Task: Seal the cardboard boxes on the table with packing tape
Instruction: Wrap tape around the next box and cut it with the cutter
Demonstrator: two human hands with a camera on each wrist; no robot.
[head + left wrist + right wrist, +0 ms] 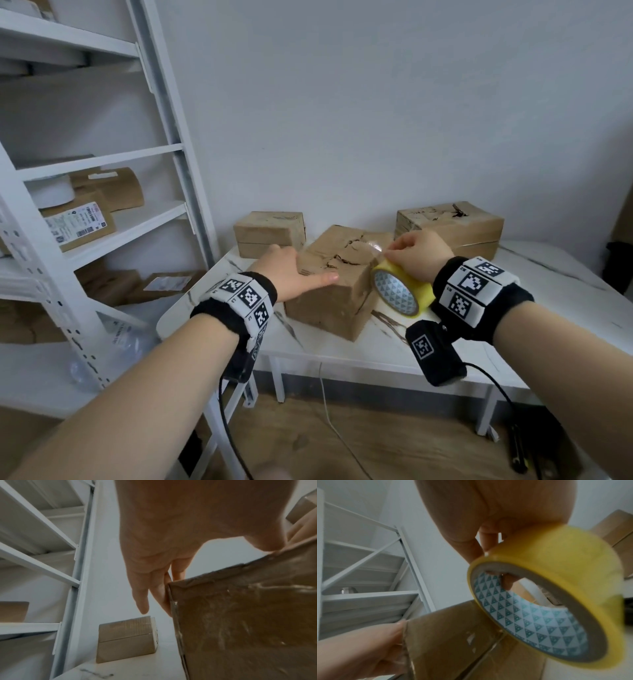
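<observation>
Cardboard box [337,291], the nearest of three, sits at an angle on the white marble-look table [383,349], close to its front edge, w/ a torn, crumpled top and shiny clear tape showing on its sides in the wrist views. Left hand [294,274] lies flat on the box top at the near-left corner, fingers straight and pressed down, thumb stretched along the top edge twd the right; the left wrist view shows the fingers [142,599] reaching past the box's corner, holding nothing. Right hand [418,253] is over the box's right top edge, fingers curled, gripping the yellow tape roll [402,289]; the right wrist view shows fingertips hooked thru the roll's core, which has a blue-green triangle print inside. Roll hangs below the hand, just beside the box's right side, its open face turned twd the camera. A clear strip of tape [375,247] glints on the box top right by the right fingertips; can't tell where its end is stuck. Both wrists wear black bands w/ square black-and-white markers, plus small black camera units w/ cables.

Further back on the table: a smaller closed box [270,233] at rear left near the wall, and a bigger box [448,226] w/ a torn top at rear right, both well apart from the hands. To the left stands a white metal shelf unit [164,144] w/ labelled parcels [78,219] on it. Behind everything, a plain white wall.
</observation>
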